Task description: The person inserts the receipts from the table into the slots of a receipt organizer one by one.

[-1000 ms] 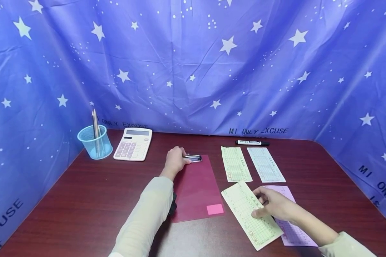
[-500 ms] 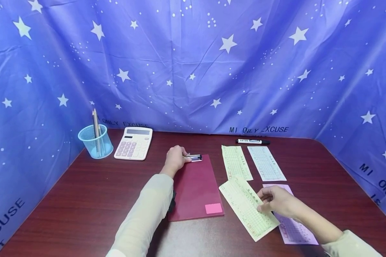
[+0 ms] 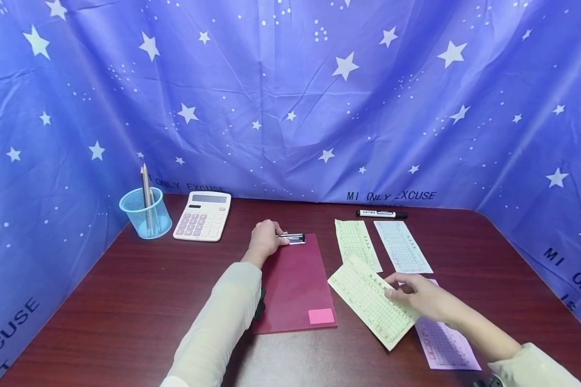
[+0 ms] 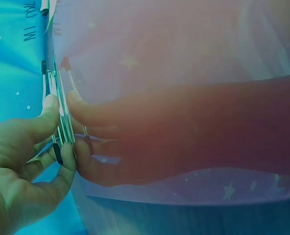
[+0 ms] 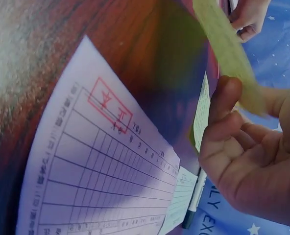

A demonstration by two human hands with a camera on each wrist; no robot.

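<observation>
A dark red clipboard with a pink label near its front corner lies mid-table. My left hand grips the metal clip at its far end. The left wrist view has thumb and fingers pinching that clip, mirrored in the glossy board. Off the clipboard's right side, my right hand pinches a yellow-green printed slip by its right edge. This slip is raised and tilted, overlapping part of a purple slip's area. The purple slip lies partly hidden beneath the right hand.
Another yellow-green slip and a whitish slip lie at the back right, with a black-and-white marker behind them. A calculator and a blue mesh cup of pencils stand at the back left. A starry curtain borders the table.
The right hand has carried the yellow-green slip a little away from me and toward the clipboard, turning it slightly. The left hand keeps its grip on the clip.
</observation>
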